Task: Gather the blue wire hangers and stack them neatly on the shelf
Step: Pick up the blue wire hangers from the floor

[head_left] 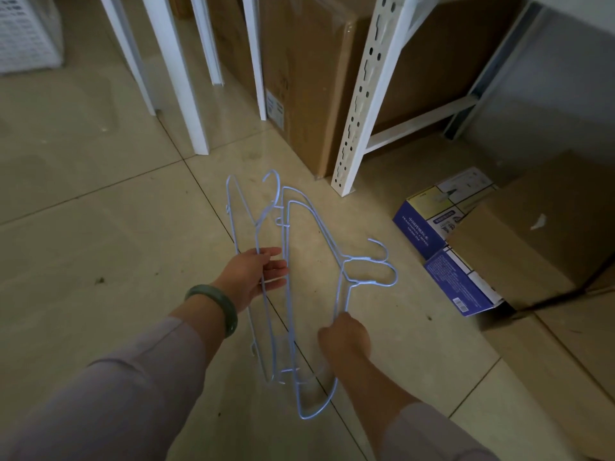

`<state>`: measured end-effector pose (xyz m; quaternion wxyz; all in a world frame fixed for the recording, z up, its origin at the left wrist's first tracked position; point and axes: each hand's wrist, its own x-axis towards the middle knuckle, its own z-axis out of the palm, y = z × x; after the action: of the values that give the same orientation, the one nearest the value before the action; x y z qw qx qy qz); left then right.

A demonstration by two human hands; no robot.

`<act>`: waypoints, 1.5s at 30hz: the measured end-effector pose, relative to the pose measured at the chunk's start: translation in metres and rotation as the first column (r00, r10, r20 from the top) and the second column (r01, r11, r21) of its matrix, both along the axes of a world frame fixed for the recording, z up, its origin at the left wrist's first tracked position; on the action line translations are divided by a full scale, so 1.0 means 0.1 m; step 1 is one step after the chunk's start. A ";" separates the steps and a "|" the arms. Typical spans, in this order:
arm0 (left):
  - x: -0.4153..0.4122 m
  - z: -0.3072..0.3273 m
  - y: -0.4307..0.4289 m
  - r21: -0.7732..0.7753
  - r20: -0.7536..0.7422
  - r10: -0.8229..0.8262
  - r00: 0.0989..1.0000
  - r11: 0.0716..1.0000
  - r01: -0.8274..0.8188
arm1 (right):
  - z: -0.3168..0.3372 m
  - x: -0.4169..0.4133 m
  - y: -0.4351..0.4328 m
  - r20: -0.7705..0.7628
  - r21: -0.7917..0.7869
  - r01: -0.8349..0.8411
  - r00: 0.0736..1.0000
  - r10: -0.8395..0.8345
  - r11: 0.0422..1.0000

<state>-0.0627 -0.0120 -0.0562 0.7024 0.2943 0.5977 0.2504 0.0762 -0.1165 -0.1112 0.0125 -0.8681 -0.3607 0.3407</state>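
Blue wire, thin and light, probably springy, slick under its coating and quick to snag hook in hook. Nearest, right hand (pixel 344 334), grip closed around the wire of two hangers (pixel 293 294) just below their necks, hooks pointing right. Beside it, a little farther, left hand (pixel 256 276), green bangle (pixel 216 309) on the wrist, grip closed loosely, fingers curled round the long wires of another hanger (pixel 239 221), hook pointing away. Both bunches held above the tiled floor (pixel 100 211), overlapping in the middle, apparently not yet aligned. Likely best taken near the necks, hooks all turned one way, so the frames nest flat and do not fan out or tangle. Little weight to fear, more the slipping and catching. Off to the right on the floor, blue cartons (pixel 429 224) against a cardboard box (pixel 532 241). Farther back, white slotted upright of the shelf (pixel 362 104), brown boxes (pixel 299 78) behind it.
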 end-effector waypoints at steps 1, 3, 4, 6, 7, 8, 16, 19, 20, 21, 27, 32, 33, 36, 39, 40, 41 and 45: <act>-0.01 0.01 0.01 0.001 0.002 0.006 1.000 1.000 -0.006 | 0.05 -0.03 0.00 -0.050 0.097 -0.010 0.999 0.015 0.995; -0.01 0.01 0.01 0.003 0.009 0.010 1.000 1.000 -0.010 | 0.11 -0.09 -0.02 -0.117 0.280 -0.052 0.989 0.088 0.958; -0.01 0.01 0.01 0.005 0.017 0.011 1.000 1.000 -0.011 | 0.14 -0.13 -0.03 -0.133 0.339 -0.089 0.981 0.141 0.936; 0.00 0.02 0.00 0.003 0.054 0.004 0.999 1.000 -0.004 | 0.20 -0.22 -0.08 -0.127 0.403 -0.219 0.948 0.291 0.889; 0.00 0.03 -0.01 -0.005 0.079 0.001 0.997 1.000 -0.001 | 0.22 -0.26 -0.09 -0.110 0.417 -0.301 0.920 0.376 0.858; 0.01 0.04 -0.01 -0.016 0.111 0.004 0.994 1.000 -0.002 | 0.23 -0.30 -0.11 -0.103 0.432 -0.364 0.889 0.447 0.825; -0.09 0.02 0.01 -0.025 0.166 0.105 0.980 0.994 -0.102 | -0.07 -0.12 -0.22 0.103 0.049 -0.101 0.990 0.095 0.994; -0.13 0.05 0.00 0.001 0.143 0.058 0.988 0.998 -0.058 | -0.14 0.01 -0.28 0.136 -0.048 -0.008 0.991 0.015 0.999; -0.13 0.05 -0.01 0.004 0.137 0.044 0.990 0.999 -0.045 | -0.15 0.03 -0.27 0.132 -0.051 -0.008 0.991 0.014 0.999; -0.13 0.06 -0.01 0.004 0.136 0.036 0.990 0.999 -0.037 | -0.17 0.04 -0.25 0.117 -0.051 0.003 0.993 0.003 0.999; -0.12 0.09 -0.03 -0.010 0.140 0.018 0.990 1.000 -0.017 | -0.04 0.11 -0.05 0.019 -0.082 0.045 0.999 -0.044 0.996; -0.11 0.13 -0.04 -0.020 0.155 0.033 0.987 0.999 -0.030 | -0.09 0.10 -0.14 0.034 -0.128 -0.030 0.999 0.034 0.991; -0.12 0.14 -0.04 -0.021 0.160 0.033 0.986 0.999 -0.030 | -0.10 0.09 -0.16 0.030 -0.121 -0.042 0.998 0.046 0.992; -0.15 0.14 -0.05 -0.020 0.166 0.024 0.986 1.000 -0.021 | -0.06 0.08 -0.16 0.002 -0.094 -0.034 0.999 0.035 0.995; -0.17 0.14 -0.06 -0.019 0.158 0.005 0.987 1.000 -0.002 | 0.00 0.08 -0.06 -0.201 0.051 0.175 0.966 -0.162 0.983; -0.17 0.14 -0.06 -0.018 0.158 -0.001 0.988 1.000 0.004 | 0.02 0.08 -0.01 -0.344 0.106 0.276 0.912 -0.225 0.955; -0.18 0.15 -0.06 -0.015 0.158 -0.006 0.987 1.000 0.008 | 0.04 0.07 0.05 -0.482 0.137 0.358 0.838 -0.254 0.923; -0.14 0.18 -0.05 0.036 0.124 -0.020 0.992 0.999 0.016 | 0.21 -0.03 0.23 -0.753 0.240 0.330 0.657 -0.040 0.913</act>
<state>-0.0769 -0.0174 -0.0380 0.7353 0.2957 0.5457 0.2722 0.0736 -0.0935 -0.0907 0.3484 -0.6727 -0.2883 0.5856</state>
